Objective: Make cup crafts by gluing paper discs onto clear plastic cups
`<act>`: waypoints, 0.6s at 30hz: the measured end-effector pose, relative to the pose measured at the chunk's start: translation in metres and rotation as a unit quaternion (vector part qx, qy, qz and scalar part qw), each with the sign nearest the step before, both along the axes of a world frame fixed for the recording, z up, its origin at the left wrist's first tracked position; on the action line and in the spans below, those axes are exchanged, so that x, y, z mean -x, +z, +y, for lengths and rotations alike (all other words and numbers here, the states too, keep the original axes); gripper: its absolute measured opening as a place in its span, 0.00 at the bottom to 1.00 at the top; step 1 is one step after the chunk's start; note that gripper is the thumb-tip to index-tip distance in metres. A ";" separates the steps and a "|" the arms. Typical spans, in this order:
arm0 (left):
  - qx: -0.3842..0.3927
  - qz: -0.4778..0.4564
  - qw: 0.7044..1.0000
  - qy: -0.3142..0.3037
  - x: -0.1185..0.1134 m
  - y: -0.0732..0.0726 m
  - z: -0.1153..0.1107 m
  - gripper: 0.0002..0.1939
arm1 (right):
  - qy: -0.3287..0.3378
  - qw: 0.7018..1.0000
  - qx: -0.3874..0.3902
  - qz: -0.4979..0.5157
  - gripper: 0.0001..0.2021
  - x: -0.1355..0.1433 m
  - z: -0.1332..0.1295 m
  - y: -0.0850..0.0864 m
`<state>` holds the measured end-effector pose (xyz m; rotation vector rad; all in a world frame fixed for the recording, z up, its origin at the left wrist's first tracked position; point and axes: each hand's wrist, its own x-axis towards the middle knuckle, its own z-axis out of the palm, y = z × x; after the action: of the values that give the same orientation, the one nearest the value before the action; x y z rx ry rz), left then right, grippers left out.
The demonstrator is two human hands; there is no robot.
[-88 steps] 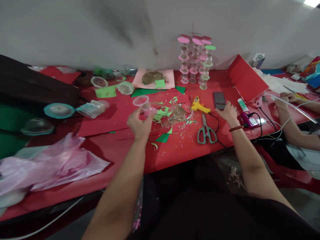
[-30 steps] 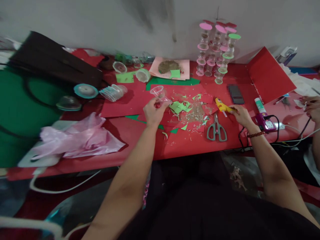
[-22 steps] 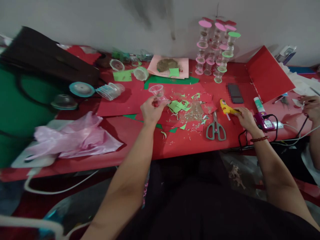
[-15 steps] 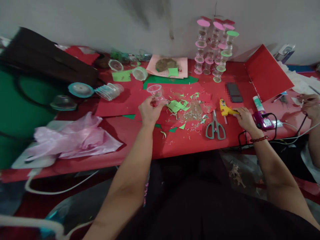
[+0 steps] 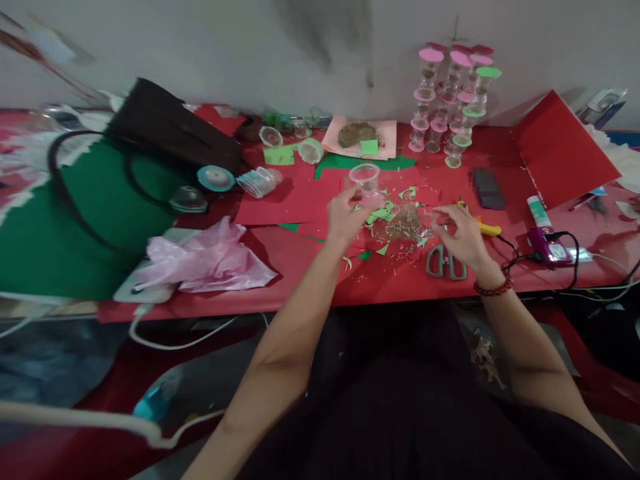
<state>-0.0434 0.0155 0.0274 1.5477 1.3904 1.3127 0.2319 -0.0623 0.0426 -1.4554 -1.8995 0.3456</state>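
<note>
Clear plastic cup (image 5: 365,183), rim up, in left hand (image 5: 344,217), yellow glue gun (image 5: 490,229), partly hidden behind right hand (image 5: 464,235)

Dim, even light leaves the desk (image 5: 295,252) muted, with soft shadow beside the pink bag (image 5: 210,257), slight blur over the clear cup (image 5: 364,176), and wide-angle stretching towards the edges.

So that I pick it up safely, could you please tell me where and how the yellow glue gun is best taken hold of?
I would grip the yellow glue gun by its handle, coming from the right. The handle points that way and shows beyond the right hand, which hides the gun's middle. Mind the black cord trailing from the handle's end.
</note>
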 end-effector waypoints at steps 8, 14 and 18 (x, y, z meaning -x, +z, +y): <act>0.011 -0.044 0.998 -0.046 -0.067 0.002 -0.024 0.21 | -0.028 0.995 0.055 0.084 0.32 0.061 0.023 -0.027; -0.010 0.013 0.999 -0.045 -0.079 -0.006 -0.036 0.20 | -0.047 0.998 0.038 0.031 0.27 0.056 0.020 -0.031; -0.011 0.020 0.999 -0.035 -0.078 -0.014 -0.039 0.19 | -0.026 1.000 -0.001 0.008 0.30 0.058 0.016 -0.029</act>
<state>0.0342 -0.0239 0.0135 1.6312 1.3364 1.2660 0.1734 -0.0459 0.0137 -1.4934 -1.8443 0.3293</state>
